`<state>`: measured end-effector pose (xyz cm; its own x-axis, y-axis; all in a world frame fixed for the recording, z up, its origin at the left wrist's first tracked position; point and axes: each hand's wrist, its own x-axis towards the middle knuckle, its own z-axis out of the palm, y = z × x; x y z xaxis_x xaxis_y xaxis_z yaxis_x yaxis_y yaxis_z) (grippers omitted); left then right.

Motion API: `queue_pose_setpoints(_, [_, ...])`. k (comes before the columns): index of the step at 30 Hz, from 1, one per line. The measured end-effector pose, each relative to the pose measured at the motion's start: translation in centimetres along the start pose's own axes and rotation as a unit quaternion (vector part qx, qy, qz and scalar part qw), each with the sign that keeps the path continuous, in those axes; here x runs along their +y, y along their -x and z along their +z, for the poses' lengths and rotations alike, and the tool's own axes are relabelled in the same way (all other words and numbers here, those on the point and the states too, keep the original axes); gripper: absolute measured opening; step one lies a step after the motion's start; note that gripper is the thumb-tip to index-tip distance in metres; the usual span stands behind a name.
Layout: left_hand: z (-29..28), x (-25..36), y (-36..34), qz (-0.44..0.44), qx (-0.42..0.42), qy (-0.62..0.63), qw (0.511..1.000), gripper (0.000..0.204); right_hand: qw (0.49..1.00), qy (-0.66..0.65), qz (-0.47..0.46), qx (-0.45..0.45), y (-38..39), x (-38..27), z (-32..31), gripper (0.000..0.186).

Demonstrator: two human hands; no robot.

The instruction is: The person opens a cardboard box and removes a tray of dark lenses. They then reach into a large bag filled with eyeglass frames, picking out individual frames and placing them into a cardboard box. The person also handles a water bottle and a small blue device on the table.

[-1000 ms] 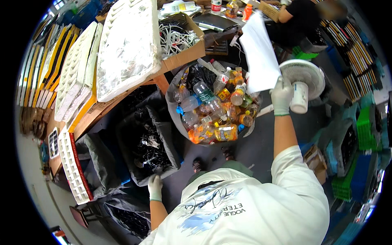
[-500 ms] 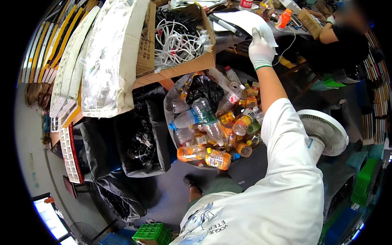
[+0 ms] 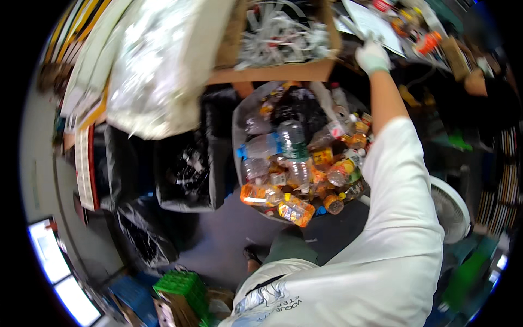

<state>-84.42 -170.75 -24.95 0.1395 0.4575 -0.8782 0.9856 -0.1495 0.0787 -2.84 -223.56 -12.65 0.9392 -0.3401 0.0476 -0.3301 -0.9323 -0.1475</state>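
My right hand, in a white glove, reaches to the far worktop at the upper right. Its fingers look stretched out against the near edge of a white sheet, slightly blurred. Beside the sheet, to its left, lies a pale bar-like thing, partly cut off by the picture's edge. My left hand is out of the picture. Right of the sheet stand drink bottles, among them an orange bottle.
Below the worktop stands a large bag heaped with plastic bottles. A cardboard box of cables adjoins it. Plastic-covered stacks and dark bins are at left, a fan at right. Another person's arm shows at upper right.
My view has shifted, so the scene sits farther right in the picture. Against the worktop, my right hand and the white sheet have moved left and away.
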Motion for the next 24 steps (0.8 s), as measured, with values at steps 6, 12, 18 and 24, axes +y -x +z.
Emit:
queue_pose_setpoints(6, [1.4,-13.6,6.3,-0.042,0.019,0.048,0.998,0.026,0.978,-0.081,-0.175,0.074,23.1,-0.3,6.0,0.062])
queue_pose_setpoints(12, [6.2,-25.5,3.4,-0.037,-0.003,0.076,0.996,0.027,0.933,0.112,-0.338,-0.059,53.4,-4.0,9.3,0.071])
queue_pose_setpoints(18, [3.6,-33.6,-7.9,0.022,0.039,0.152,0.987,0.027,0.794,0.108,-0.529,-0.277,68.4,-16.7,9.0,0.063])
queue_pose_setpoints(24, [-16.5,-33.4,-3.5,0.014,-0.004,0.552,0.834,0.034,0.773,0.116,-0.476,-0.404,76.6,-29.6,13.0,0.046])
